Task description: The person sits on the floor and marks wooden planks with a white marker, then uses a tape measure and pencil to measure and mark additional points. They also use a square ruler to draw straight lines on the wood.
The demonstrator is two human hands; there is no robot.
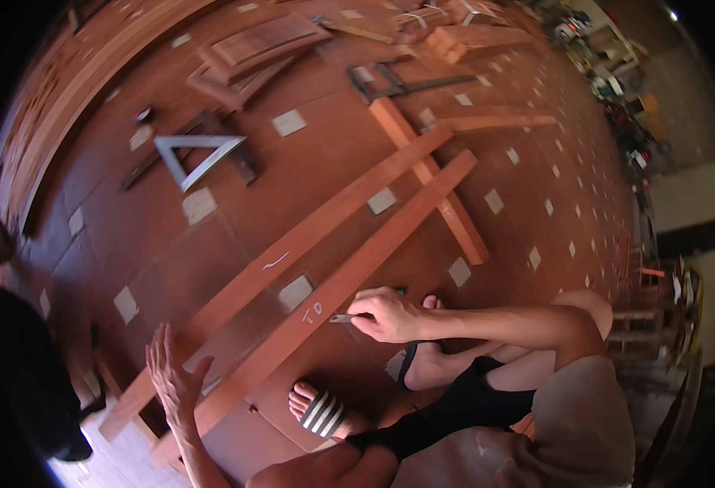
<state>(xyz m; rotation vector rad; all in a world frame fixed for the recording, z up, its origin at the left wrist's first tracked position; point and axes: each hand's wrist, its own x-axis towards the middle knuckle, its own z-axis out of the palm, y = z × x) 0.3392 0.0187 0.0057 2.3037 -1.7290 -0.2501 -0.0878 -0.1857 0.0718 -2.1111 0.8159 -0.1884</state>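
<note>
Right now we have the left hand (pixel 177 376) spread wide, fingers extended and thumb apart, over the lower-left stretch of two long reddish-brown wooden beams; whether the palm touches wood, we can't tell. Over on the other side, our right hand (pixel 388 315) is curled around a small flat metal-tipped tool (pixel 341 319), pinching it with the tip poking out toward the left. That tip sits just beside the white marks on the nearer reddish-brown beam (pixel 333 290), which runs diagonally across the floor (pixel 235 236) in front of us. Alongside it, with a gap between, we've got the farther reddish-brown beam (pixel 280 254), carrying a white squiggle. Up at their far ends, both meet a shorter reddish-brown crosspiece (pixel 465 230), laid at an angle to them. Farther out, we spot a silver triangular metal square (pixel 175 167), a dark metal clamp (pixel 439 83) and stacked brown wooden panels (pixel 264 45). Down below, we see a foot in a black-and-white striped sandal (pixel 322 413), near that closer beam.
</note>
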